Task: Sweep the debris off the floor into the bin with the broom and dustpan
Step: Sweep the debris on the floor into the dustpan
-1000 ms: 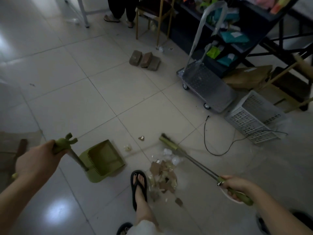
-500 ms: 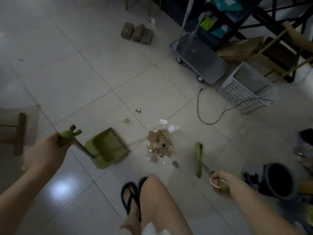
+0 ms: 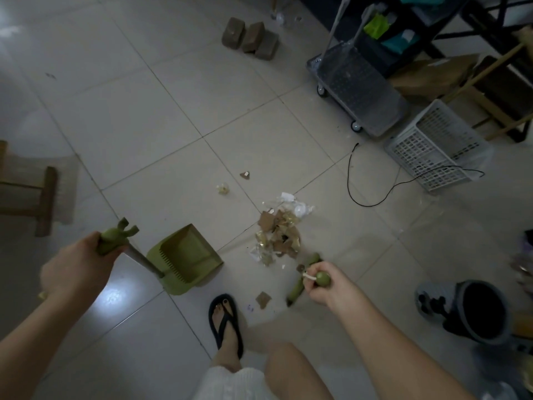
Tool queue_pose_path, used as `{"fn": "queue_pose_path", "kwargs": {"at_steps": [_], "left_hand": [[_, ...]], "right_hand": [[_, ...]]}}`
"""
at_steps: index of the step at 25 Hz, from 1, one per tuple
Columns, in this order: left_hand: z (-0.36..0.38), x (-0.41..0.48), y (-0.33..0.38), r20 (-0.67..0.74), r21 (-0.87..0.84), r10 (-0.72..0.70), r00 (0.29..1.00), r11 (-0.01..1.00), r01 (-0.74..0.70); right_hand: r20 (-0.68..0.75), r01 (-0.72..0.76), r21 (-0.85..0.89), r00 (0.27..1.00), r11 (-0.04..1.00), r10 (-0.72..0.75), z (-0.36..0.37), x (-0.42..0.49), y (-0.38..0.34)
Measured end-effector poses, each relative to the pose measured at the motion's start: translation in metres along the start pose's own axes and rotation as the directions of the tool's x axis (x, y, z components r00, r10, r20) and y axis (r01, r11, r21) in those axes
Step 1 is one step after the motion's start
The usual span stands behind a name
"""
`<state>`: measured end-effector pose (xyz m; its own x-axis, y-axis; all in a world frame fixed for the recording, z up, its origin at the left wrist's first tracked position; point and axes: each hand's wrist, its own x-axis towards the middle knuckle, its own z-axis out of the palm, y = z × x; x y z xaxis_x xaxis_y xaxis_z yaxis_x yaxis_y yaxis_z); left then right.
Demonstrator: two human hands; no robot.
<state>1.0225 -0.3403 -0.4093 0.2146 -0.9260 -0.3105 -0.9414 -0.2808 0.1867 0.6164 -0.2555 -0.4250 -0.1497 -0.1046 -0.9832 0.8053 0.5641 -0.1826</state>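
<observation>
Item: floor sweep, collection stage. Left hand, fingers curled round the green grip of the dustpan, which sits on the floor just left of the debris pile. Right hand, fingers wrapped round the top end of the broom, whose head sits just beside the pile's near edge. Stray scraps lie apart from the pile and are likely to be missed. Hazards: a hard stroke would scatter the light plastic bits, the cable nearby could snag, and the bin is well apart, so a tilted pan may spill on the way.
</observation>
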Motion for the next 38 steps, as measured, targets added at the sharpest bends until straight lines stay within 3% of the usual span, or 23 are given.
{"fn": "queue_pose_path", "kwargs": {"at_steps": [12, 20, 23, 25, 29, 33, 38], "left_hand": [[-0.006, -0.062, 0.037, -0.085, -0.066, -0.175, 0.981, 0.983, 0.170], [0.017, -0.153, 0.079, -0.233, -0.222, -0.320, 0.918, 0.937, 0.271], [0.031, -0.188, 0.080, -0.302, -0.254, -0.407, 0.862, 0.906, 0.339], [0.025, -0.218, 0.101, -0.272, -0.247, -0.433, 0.859, 0.895, 0.372], [0.038, -0.258, 0.105, -0.272, -0.237, -0.509, 0.816, 0.858, 0.456], [0.094, -0.294, 0.053, -0.178, -0.387, -0.600, 0.780, 0.771, 0.505], [0.109, -0.328, 0.080, -0.120, -0.378, -0.667, 0.736, 0.716, 0.587]], "right_hand": [[0.267, 0.000, 0.017, 0.964, 1.000, -0.005, 0.001, -0.010, -0.105], [0.273, -0.024, -0.196, 0.959, 0.980, 0.078, -0.068, -0.028, -0.230], [0.224, -0.004, -0.265, 0.972, 0.964, 0.066, -0.102, -0.033, -0.274], [0.172, 0.012, -0.320, 0.984, 0.947, 0.046, -0.121, -0.026, -0.293], [0.060, 0.057, -0.574, 0.998, 0.817, -0.027, -0.145, 0.015, -0.301], [0.017, 0.053, -0.730, 0.998, 0.681, -0.059, -0.136, 0.046, -0.299], [0.135, 0.171, -0.855, 0.985, 0.490, -0.107, -0.077, 0.074, -0.283]]}}
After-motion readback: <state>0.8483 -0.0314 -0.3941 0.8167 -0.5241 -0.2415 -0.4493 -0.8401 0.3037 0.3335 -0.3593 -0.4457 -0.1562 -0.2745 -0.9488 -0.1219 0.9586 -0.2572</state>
